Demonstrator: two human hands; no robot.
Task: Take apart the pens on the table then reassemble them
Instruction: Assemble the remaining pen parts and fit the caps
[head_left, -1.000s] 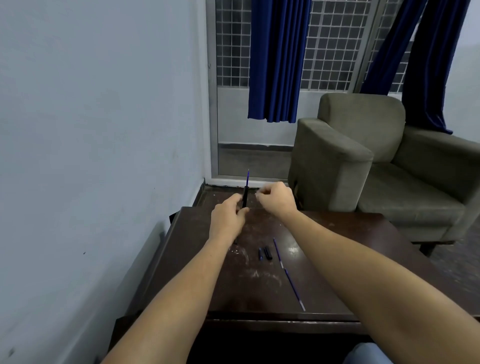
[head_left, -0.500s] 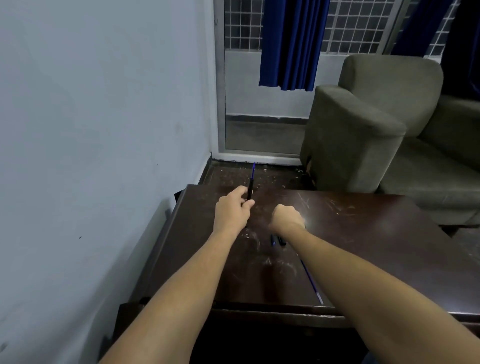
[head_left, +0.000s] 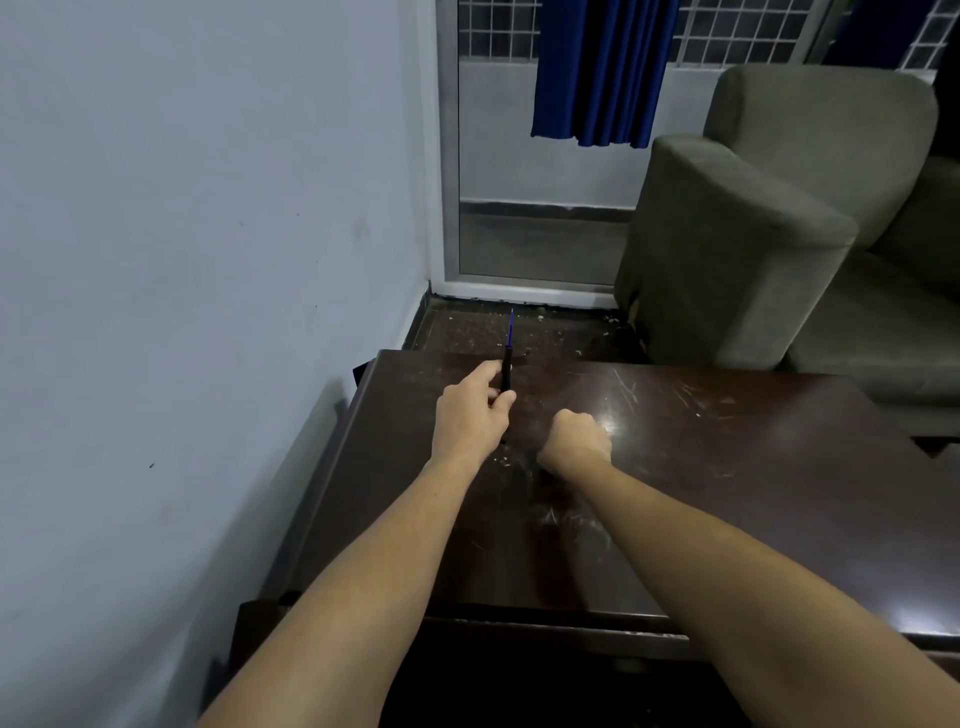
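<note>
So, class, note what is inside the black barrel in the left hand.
A thin blue refill sticks out of the barrel at its far end. The left hand covers its lower part; how far the refill runs inside is hidden.

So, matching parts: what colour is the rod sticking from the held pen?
Blue refill, above the black barrel; clearest in the head view.

Dim, soft picture; glare on the table (head_left: 727, 441).
</note>
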